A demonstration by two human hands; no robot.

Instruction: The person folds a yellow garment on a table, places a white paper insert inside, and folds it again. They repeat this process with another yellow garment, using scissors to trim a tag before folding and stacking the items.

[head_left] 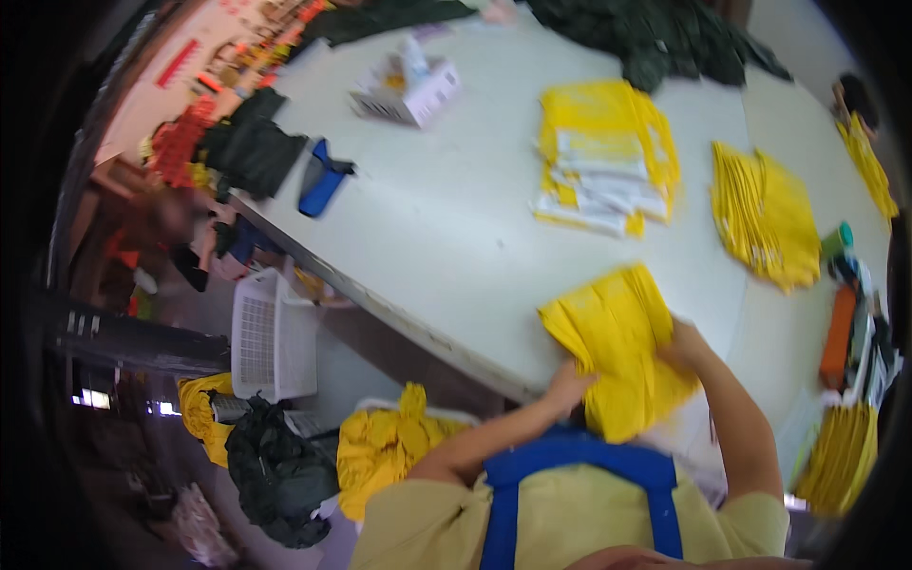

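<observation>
Between my hands is a folded yellow cloth piece [622,347], tilted over the near edge of the white table [446,218]. My left hand [570,388] grips its lower left edge, with some fingers hidden against the cloth. At the right edge my right hand [682,347] holds it too, slightly smeared by motion. Farther away lies a stack of folded yellow pieces [608,114] with white packets [603,176] on top. A fanned stack of yellow folded cloth [765,214] rests to the right.
On the table are a white box [408,95], a blue-and-black item [325,179] and dark green cloth [665,38]. White basket [274,332], dark cloth heap [275,470] and yellow cloth heap [389,451] are below left. An orange box [838,337] stands right; another person is far right.
</observation>
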